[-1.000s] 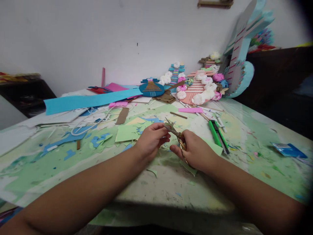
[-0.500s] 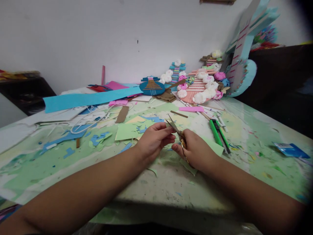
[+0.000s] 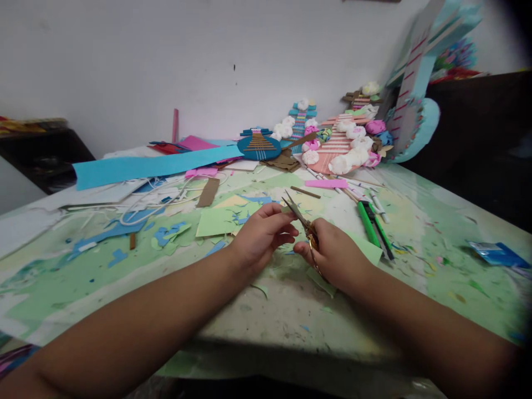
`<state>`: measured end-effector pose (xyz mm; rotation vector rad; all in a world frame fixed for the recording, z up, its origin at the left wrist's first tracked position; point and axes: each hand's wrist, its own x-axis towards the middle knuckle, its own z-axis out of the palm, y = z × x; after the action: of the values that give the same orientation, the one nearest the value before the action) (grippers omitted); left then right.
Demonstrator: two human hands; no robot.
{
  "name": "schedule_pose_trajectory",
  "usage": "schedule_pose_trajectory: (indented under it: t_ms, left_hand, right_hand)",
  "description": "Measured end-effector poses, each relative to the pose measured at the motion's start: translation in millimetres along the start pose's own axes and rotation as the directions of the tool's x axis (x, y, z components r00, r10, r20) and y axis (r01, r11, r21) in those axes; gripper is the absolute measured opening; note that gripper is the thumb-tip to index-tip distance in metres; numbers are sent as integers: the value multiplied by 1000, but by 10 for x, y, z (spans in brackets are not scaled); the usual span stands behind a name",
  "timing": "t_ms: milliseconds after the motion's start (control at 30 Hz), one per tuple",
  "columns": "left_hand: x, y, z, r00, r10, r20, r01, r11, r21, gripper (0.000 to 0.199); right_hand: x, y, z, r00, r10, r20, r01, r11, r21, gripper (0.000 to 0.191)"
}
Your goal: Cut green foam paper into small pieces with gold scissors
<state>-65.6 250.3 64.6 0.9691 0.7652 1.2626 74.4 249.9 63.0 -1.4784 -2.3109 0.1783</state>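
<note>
My right hand (image 3: 338, 252) grips a pair of scissors (image 3: 308, 226) with gold-coloured handles. Their blades point up and to the left, slightly parted at the tips. Just left of them, my left hand (image 3: 264, 235) is closed in a pinch, its fingertips beside the blades. Whatever it pinches is too small and hidden to make out. Under and behind my right hand lies green paper (image 3: 369, 247). Another light green sheet (image 3: 214, 221), with blue scraps on it, lies beyond my left hand.
Beyond the hands lie a green utility knife (image 3: 369, 224), a pink strip (image 3: 326, 183) and a brown stick (image 3: 305, 192). Lute-shaped paper crafts (image 3: 260, 147) stand along the wall. A long blue strip (image 3: 158, 168) spans the left. Paper scraps litter the table (image 3: 291, 327).
The scissors' blades look a little closer together and tilt slightly differently beside the left fingertips. Both hands stay almost in place. The view has shifted slightly.
</note>
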Motion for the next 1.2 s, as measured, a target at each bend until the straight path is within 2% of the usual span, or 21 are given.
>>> schedule_pose_trajectory:
  t_ms: [200, 767, 900, 1033, 1200]
  left_hand:
    - [-3, 4, 6, 999, 32, 26, -32, 999, -8, 11]
    - [31, 108, -58, 986, 169, -1, -166, 968, 185, 15]
    - [36, 142, -83, 973, 229, 18, -222, 917, 332, 10]
    - [28, 156, -77, 947, 323, 7, -282, 815, 506, 8]
    - [8, 151, -46, 933, 359, 34, -312, 756, 575, 14]
  right_hand:
    - [-6, -7, 1, 1000, -7, -18, 7, 1000, -9, 34]
    - [4, 7, -12, 998, -40, -47, 34, 993, -117, 31]
    - [13, 29, -39, 996, -58, -63, 49, 989, -139, 33]
    - [24, 51, -64, 995, -59, -74, 45, 984, -174, 36]
    - [29, 64, -72, 996, -50, -80, 33, 978, -205, 36]
